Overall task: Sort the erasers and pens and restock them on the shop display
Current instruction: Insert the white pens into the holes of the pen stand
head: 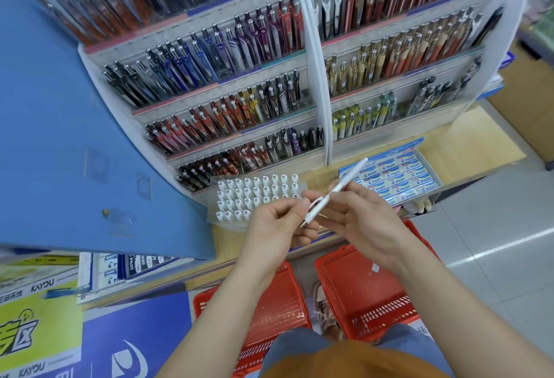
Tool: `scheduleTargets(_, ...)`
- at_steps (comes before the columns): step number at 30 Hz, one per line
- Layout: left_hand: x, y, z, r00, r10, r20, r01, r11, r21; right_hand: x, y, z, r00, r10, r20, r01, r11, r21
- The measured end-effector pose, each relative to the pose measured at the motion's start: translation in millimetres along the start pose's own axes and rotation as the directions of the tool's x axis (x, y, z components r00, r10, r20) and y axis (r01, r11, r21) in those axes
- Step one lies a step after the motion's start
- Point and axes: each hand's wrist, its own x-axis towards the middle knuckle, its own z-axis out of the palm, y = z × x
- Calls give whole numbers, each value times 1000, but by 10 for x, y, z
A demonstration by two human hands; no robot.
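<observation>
Head view, in front of the rack (317,56): one white pen (349,178) is held in both hands above the front edge of the surface (467,143).

- Left hand (275,227): thumb and forefinger pressed together on the pen's lower end, near the clip; the other fingers (295,238) are curled under.
- Right hand (362,221): fingers curled round the mid-barrel, back of the hand towards the camera.
- Pen axis: a diagonal, metal tip low and left between the hands, top end high and right, pointing towards the eraser box (398,176).
- Tray (257,194) of matching white pens: lies flat on the surface at the rack's foot, left of the held pen and just beyond the left hand, which covers its near right corner. Its pens stand in rows, ends up.
- Judgement: the pen probably belongs in the tray. That would be a short move left and away, and the left hand is nearer. The axis would have to swing to match the rows.

Surface and room: pale wood surface with tiers of coloured pens rising behind it. The eraser box sits at the right with its packs in neat rows. A blue panel (60,122) leans at the left. Two red baskets (359,290) stand on the grey floor (494,227) below the forearms.
</observation>
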Motion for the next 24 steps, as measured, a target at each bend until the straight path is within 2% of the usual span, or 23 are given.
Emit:
scheduleTargets(2, 19, -1, -53, 999, 4, -49, -7, 998, -61, 7, 1, -16, 1000, -15, -23, 15, 1000, -9)
scheduleTargets(4, 38, 30, -128, 994, 23, -111, -33, 995, -96, 11, -18, -54, 993, -50, -106, 50, 999, -2)
scheduleTargets(6, 56, 58, -201, 985, 60, -163, -75, 994, -85, 10, -56, -105, 984, -88, -155, 87, 996, -17)
scheduleTargets(9, 78, 85, -282, 967, 105, -232, -114, 993, -27, 13, -87, -143, 984, -103, -145, 99, 995, -33)
scheduleTargets(13, 67, 144, -361, 958, 124, -257, -165, 976, -142, 37, -31, -138, 990, -64, -129, 62, 998, -20)
scheduleTargets(15, 33, 192, -401, 940, 203, -274, -218, 976, -26, 54, 18, -148, 991, -46, -125, 40, 998, -45)
scheduleTargets(18, -33, 288, -495, 886, 358, -294, -293, 925, 242, 108, 102, -172, 980, -51, -195, 17, 985, -172)
scheduleTargets(21, -59, 335, -578, 842, 462, -278, -306, 834, 460, 191, 199, -188, 963, -76, -260, -6, 954, -301)
scheduleTargets(24, -21, 266, -551, 813, 554, -178, -339, 699, 630, 273, 309, -194, 958, -95, -272, -31, 904, -426)
